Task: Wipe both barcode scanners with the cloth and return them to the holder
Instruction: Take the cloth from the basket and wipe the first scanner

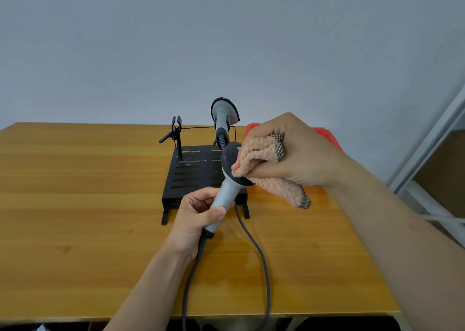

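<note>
Left hand (pixel 198 215) gripping the scanner (pixel 226 194) by the handle, right hand (pixel 297 152) clutching the pink cloth (pixel 261 154) against its dark head.

1. Left of the holder (pixel 191 174), the table (pixel 75 230) shows a wide stretch of wood where a hand could pass low
2. The holder's left clip (pixel 176 129) stands at the back with open air above it; the second scanner (pixel 224 114) stands upright just to its right
3. The held scanner (pixel 226 192), the left hand (pixel 198 217) gripping its handle and the right hand (pixel 297 154) bunching the cloth (pixel 264 154) block the holder's front right
4. A grey cable (pixel 261 267) loops over the near table, in the way of a low sweep
5. A red object (pixel 324 132) lies behind the right hand, and a white frame (pixel 427 154) closes the far right
</note>
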